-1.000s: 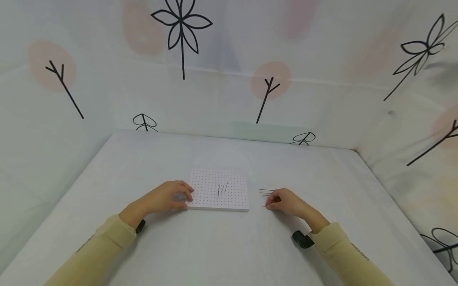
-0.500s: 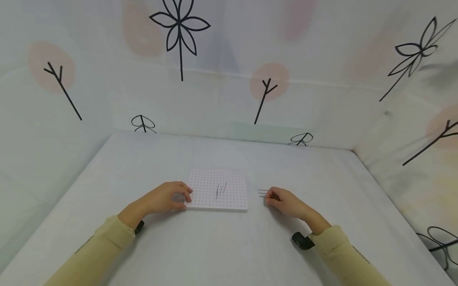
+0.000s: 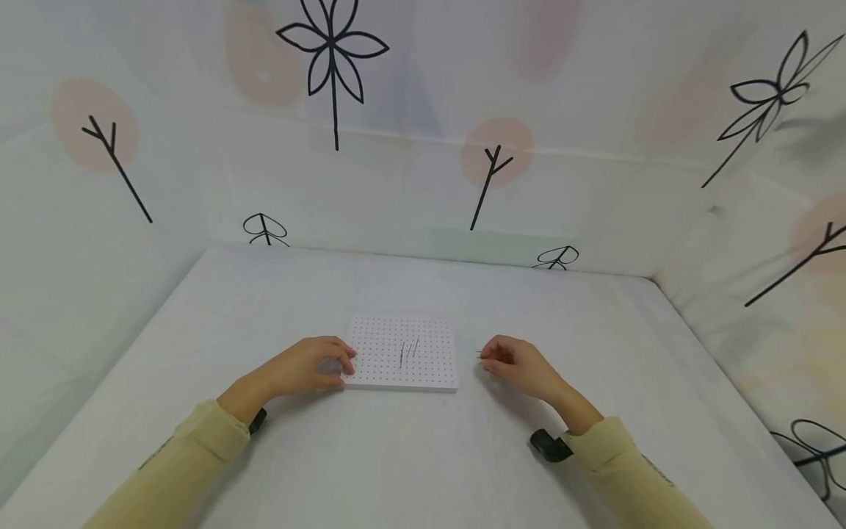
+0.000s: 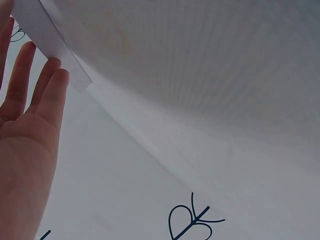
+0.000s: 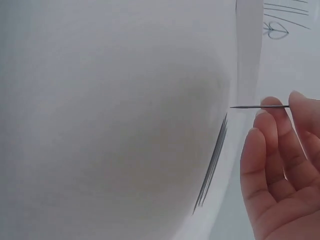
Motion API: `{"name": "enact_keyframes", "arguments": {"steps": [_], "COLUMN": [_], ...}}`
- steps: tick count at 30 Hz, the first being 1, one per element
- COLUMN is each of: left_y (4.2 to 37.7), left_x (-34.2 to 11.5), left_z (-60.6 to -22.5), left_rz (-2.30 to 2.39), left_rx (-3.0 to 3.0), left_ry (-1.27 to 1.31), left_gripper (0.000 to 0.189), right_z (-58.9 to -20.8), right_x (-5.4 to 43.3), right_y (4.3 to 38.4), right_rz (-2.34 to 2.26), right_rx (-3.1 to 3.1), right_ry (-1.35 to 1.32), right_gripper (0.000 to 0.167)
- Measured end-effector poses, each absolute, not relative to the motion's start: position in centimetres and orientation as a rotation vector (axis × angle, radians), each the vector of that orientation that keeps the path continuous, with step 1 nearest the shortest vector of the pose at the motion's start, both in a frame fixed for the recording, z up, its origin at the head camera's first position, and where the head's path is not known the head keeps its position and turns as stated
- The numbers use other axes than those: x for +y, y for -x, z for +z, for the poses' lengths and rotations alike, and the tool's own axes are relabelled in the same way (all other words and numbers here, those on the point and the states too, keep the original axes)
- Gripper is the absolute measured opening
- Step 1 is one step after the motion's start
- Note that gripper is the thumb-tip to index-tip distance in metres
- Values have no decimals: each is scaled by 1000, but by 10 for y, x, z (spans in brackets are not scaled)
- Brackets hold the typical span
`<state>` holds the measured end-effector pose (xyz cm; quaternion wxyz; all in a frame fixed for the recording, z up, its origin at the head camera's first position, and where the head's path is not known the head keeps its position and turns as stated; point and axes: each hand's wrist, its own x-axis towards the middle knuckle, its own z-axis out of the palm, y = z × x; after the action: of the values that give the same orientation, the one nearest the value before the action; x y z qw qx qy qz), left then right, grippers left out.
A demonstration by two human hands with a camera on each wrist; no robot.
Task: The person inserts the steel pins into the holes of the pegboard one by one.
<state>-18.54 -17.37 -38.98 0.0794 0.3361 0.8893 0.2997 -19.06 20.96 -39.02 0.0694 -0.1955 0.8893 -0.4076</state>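
A white board with rows of small holes [image 3: 373, 345] lies on the white-covered table, and several thin dark needles [image 3: 409, 351] stand in it. My left hand [image 3: 307, 365] rests at the board's left edge; in the left wrist view its nearly straight fingers [image 4: 50, 90] touch the board's side. To the right of the board, my right hand [image 3: 520, 365] pinches one needle [image 5: 255, 106] between thumb and fingers, the pointed end sticking out. Below that tip, in the right wrist view, several needles [image 5: 211, 165] lie side by side on the table. From the head view the right hand mostly covers them.
The white table cover [image 3: 396, 463] spreads around the board. White fabric walls [image 3: 410, 184] with printed plants enclose the back and sides. A dark wrist camera [image 3: 550, 445] sits under the right wrist.
My right hand has lifted a needle off the table and moved slightly up and left over the lying needles. The left hand and the board stay in place.
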Motion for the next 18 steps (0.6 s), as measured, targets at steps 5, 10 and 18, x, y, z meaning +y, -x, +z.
{"name": "enact_keyframes", "arguments": {"steps": [5,10,18], "left_y": [185,184,186], "left_x": [-173,-173,-173], "left_z": [-388,-388,-390], "left_rz": [890,889,890], "left_rx": [2662,2665,2671], "left_ry": [-990,-991,-997], "left_gripper": [16,16,16], "right_z": [-387,-386,-380], "right_x": [204,200,189], "right_y": [192,193,194], "right_rz": [-1262,-1332,-1377], "right_rx": [2692,2659,2651], "right_ry": [553,555,544], "right_gripper": [9,10,9]}}
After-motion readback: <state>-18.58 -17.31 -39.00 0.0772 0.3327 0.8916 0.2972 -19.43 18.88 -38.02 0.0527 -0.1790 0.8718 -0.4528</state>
